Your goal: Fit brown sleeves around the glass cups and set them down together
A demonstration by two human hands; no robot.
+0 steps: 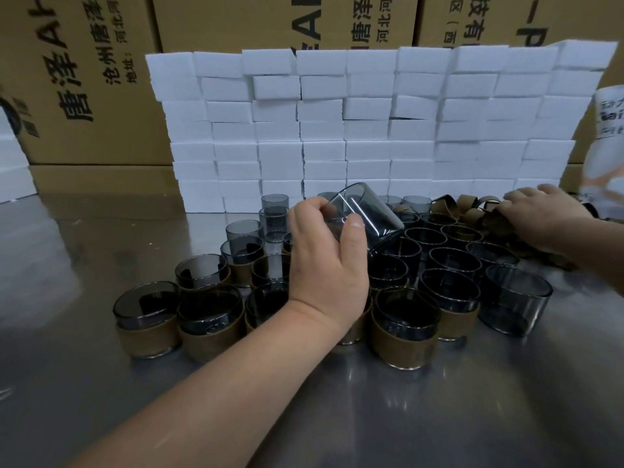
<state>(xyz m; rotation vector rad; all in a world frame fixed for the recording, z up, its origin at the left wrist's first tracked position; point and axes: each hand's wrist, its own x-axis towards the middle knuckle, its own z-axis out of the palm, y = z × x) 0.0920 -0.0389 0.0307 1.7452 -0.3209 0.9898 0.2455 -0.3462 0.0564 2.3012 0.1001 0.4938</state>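
**Left hand lifts a bare cup; right hand is on the sleeves**

The left hand (324, 251) holds a smoky glass cup (366, 214) clear of the table (439, 417), above the middle of the cluster. The thumb and fingers are clamped round the cup's wall. The cup is tilted, its base pointing up and away, and it wears no sleeve.

The right hand (537, 214) lies palm down on the pile of brown sleeves (462, 209) at the right rear. Its fingers bend down into the pile, and I cannot tell whether they pinch a sleeve or only rest there.

Below the lifted cup stand many more cups, close together and upright. The sleeved cups (405, 336) fill the front rows, each band wrapped round the lower wall (the rims stay bare). Several bare cups (275, 211) stand at the left rear, and another bare one (516, 298) stands at the right edge of the group, near the sleeve pile.

Behind everything rises a wall of stacked white foam blocks (371, 130), and behind that stand printed cardboard boxes (84, 79).
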